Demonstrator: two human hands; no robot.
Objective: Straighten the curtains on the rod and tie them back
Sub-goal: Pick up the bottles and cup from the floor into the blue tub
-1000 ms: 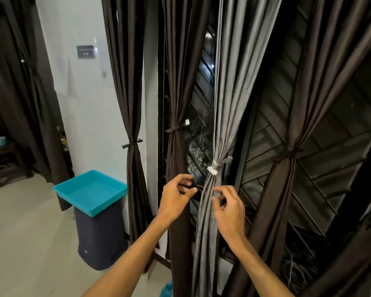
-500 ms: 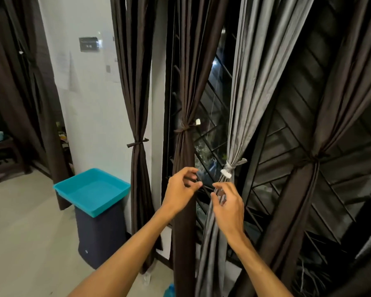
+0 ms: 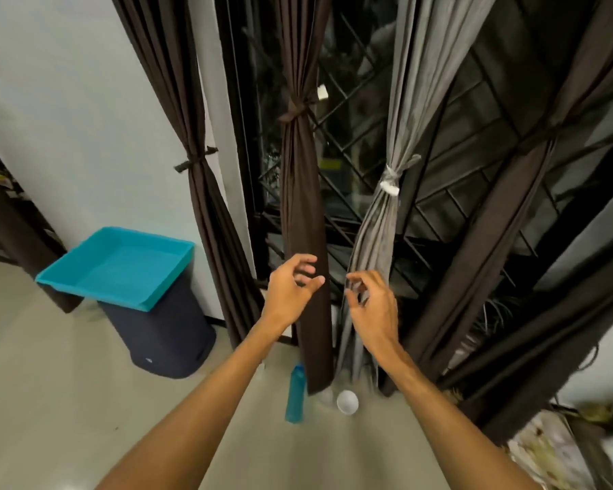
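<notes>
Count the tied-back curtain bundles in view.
4. The wall-side brown curtain at the left, the middle brown curtain, the grey curtain beside it, and the right brown curtain. Dark cloth at the left edge may be another, its tie unseen.

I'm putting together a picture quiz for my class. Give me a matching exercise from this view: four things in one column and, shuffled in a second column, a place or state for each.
Things
1. grey curtain
2. teal tray
3. blue bottle
4. white cup

Places or states
A. sits on top of the dark bin
B. on the floor, open mouth showing
C. gathered and tied with a pale band
D. stands on the floor, left of the middle brown curtain

Pairs: 1-C, 2-A, 3-D, 4-B
</notes>
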